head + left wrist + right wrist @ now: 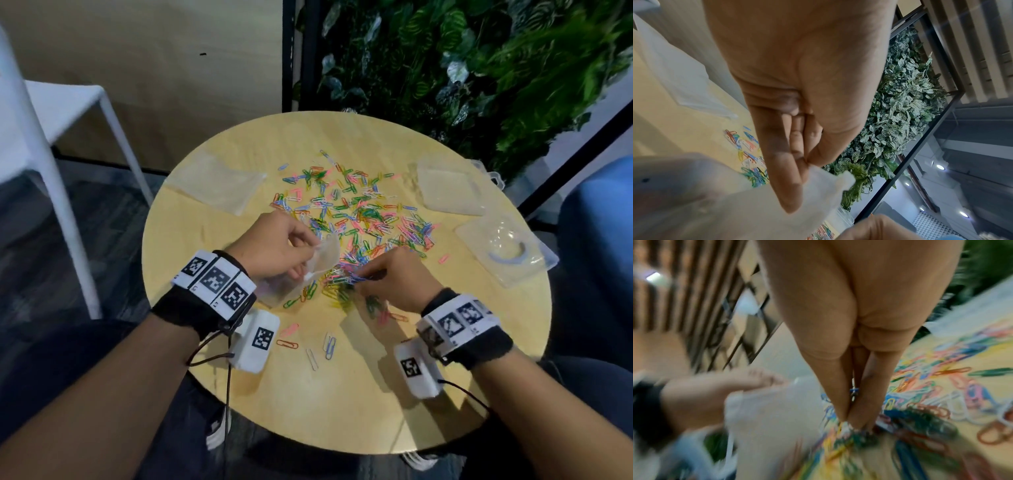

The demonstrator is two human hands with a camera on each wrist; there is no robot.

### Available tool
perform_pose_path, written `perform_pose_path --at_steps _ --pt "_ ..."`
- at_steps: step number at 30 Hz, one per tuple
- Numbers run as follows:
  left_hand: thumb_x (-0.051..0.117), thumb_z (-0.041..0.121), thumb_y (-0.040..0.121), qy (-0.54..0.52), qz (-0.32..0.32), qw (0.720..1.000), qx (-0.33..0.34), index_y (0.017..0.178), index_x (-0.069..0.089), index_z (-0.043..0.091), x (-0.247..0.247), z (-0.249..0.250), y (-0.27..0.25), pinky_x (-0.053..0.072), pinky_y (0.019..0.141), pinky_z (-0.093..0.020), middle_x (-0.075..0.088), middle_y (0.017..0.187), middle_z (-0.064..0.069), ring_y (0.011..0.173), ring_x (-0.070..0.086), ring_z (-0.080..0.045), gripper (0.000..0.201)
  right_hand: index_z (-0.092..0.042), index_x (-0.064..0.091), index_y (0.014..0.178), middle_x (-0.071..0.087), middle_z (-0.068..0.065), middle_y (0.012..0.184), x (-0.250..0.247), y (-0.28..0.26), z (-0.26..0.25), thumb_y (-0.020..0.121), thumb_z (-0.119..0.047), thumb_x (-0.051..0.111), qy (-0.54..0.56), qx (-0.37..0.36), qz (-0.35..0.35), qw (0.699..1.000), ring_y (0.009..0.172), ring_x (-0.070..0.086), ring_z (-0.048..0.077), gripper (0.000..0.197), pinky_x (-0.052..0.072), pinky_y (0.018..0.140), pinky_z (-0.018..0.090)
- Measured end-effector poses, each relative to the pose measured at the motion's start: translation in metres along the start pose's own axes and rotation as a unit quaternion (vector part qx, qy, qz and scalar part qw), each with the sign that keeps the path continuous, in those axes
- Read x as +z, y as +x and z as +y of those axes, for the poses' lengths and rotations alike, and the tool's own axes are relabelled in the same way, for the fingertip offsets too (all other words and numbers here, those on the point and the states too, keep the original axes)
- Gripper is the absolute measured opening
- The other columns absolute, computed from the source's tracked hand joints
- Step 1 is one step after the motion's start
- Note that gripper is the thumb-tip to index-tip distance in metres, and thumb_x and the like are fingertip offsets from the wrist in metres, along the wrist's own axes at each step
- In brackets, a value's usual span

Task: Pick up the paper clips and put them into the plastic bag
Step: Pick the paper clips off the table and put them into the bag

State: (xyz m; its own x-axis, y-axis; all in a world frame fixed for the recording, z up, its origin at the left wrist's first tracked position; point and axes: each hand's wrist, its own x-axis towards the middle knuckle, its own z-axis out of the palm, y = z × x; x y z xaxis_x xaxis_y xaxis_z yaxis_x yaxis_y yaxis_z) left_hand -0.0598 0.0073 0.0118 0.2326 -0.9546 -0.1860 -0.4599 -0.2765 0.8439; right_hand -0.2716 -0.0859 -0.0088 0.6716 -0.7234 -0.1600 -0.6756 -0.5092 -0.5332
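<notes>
Round light-wood bench (342, 394) in front of a green plant wall (479, 68), white chair (51, 113) at left. Colored paper clips (363, 209) scattered over the middle of the bench, thickest pile near the hands; a few strays lie closer to the person. Left hand (274, 250) holds a small clear plastic bag (308, 270) just above the bench at the pile's near-left edge; left wrist view shows thumb and forefinger pinching the bag's top edge (830, 178). Right hand (394, 277) is down on the pile just right of the bag, its grip pressed together at the fingertips (857, 421) around a small bunch of clips; blurred. More flat clear bags (215, 181) lie at far left. Clear plastic cases (448, 188) sit at right, another one (507, 253) nearer, well apart from the hands.
</notes>
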Motion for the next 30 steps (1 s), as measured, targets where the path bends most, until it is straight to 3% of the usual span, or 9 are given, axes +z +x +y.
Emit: perform_pose_path --at_steps 2,5,9,11,17,20,23,27,30 --pt "0.063 -0.001 0.092 -0.004 -0.013 1.000 -0.010 0.098 0.072 0.007 0.004 0.001 0.002 0.060 0.051 -0.027 0.067 0.062 -0.008 0.057 0.070 -0.023 0.014 -0.007 0.078 0.090 0.075 0.007 0.082 -0.020 0.002 0.009 0.077 -0.011 0.079 0.168 0.071 -0.028 0.983 0.061 0.063 0.005 0.013 0.049 0.063 0.009" --pt "0.067 0.005 0.093 -0.008 -0.021 1.000 -0.021 0.096 0.071 0.006 0.008 0.001 0.004 0.057 0.049 -0.026 0.069 0.056 -0.005 0.052 0.070 -0.020 0.006 0.005 0.072 0.090 0.072 0.016 0.081 -0.041 0.002 0.009 0.081 0.003 0.070 0.432 0.128 -0.047 0.891 0.072 0.069 0.019 0.009 0.060 0.078 0.026" --pt "0.067 0.012 0.095 -0.027 -0.032 0.999 -0.016 0.096 0.070 0.004 0.017 0.002 0.003 0.061 0.053 -0.030 0.073 0.066 -0.016 0.056 0.073 -0.026 0.008 0.005 0.068 0.093 0.073 0.009 0.082 -0.038 0.002 -0.005 0.086 0.007 0.059 0.607 0.112 -0.058 0.785 0.077 0.072 0.013 0.012 0.057 0.077 0.017" --pt "0.066 0.012 0.096 -0.033 -0.040 0.999 -0.014 0.098 0.068 0.005 0.022 0.002 0.002 0.062 0.056 -0.032 0.074 0.071 -0.020 0.058 0.073 -0.029 0.008 0.010 0.065 0.100 0.073 0.011 0.087 -0.022 0.002 -0.014 0.086 0.008 0.058 0.625 0.112 -0.080 0.768 0.079 0.072 0.014 0.016 0.057 0.078 0.018" --pt "0.061 0.002 0.096 -0.051 -0.030 0.998 -0.019 0.103 0.068 0.002 0.029 -0.003 -0.002 0.063 0.068 -0.048 0.074 0.077 -0.020 0.065 0.074 -0.039 0.011 0.016 0.065 0.106 0.068 0.027 0.098 0.011 0.001 -0.022 0.083 0.008 0.065 0.477 0.114 -0.070 0.869 0.081 0.068 0.028 0.024 0.058 0.085 0.029" --pt "0.062 0.004 0.096 -0.070 -0.029 0.997 -0.006 0.100 0.069 0.002 0.028 -0.001 -0.006 0.063 0.068 -0.048 0.073 0.075 -0.020 0.067 0.074 -0.039 0.008 0.011 0.068 0.102 0.070 0.023 0.092 0.014 0.000 -0.022 0.085 0.006 0.065 0.427 0.119 -0.059 0.894 0.081 0.069 0.028 0.019 0.059 0.082 0.029" --pt "0.066 0.010 0.095 -0.068 -0.030 0.997 0.006 0.101 0.070 0.001 0.027 0.002 -0.006 0.064 0.067 -0.044 0.072 0.073 -0.018 0.067 0.075 -0.036 0.011 -0.005 0.076 0.096 0.075 0.013 0.087 0.019 0.000 -0.020 0.081 -0.002 0.071 0.294 0.075 -0.023 0.953 0.084 0.073 0.027 0.016 0.060 0.082 0.037" --pt "0.067 0.010 0.095 -0.074 -0.029 0.997 0.015 0.100 0.071 0.003 0.025 0.004 -0.006 0.064 0.064 -0.038 0.070 0.066 -0.010 0.063 0.074 -0.033 0.010 -0.015 0.079 0.081 0.073 0.000 0.068 0.022 -0.003 -0.026 0.081 -0.017 0.073 0.101 -0.033 0.075 0.991 0.060 0.066 0.016 0.006 0.052 0.061 0.024" --pt "0.067 0.009 0.094 -0.084 -0.028 0.996 0.016 0.100 0.072 0.002 0.020 0.005 -0.005 0.063 0.062 -0.035 0.069 0.066 -0.009 0.061 0.072 -0.029 0.010 -0.017 0.079 0.089 0.076 -0.002 0.081 0.020 -0.004 -0.034 0.083 -0.009 0.064 0.055 -0.068 0.083 0.993 0.069 0.067 0.013 0.018 0.050 0.067 0.020"
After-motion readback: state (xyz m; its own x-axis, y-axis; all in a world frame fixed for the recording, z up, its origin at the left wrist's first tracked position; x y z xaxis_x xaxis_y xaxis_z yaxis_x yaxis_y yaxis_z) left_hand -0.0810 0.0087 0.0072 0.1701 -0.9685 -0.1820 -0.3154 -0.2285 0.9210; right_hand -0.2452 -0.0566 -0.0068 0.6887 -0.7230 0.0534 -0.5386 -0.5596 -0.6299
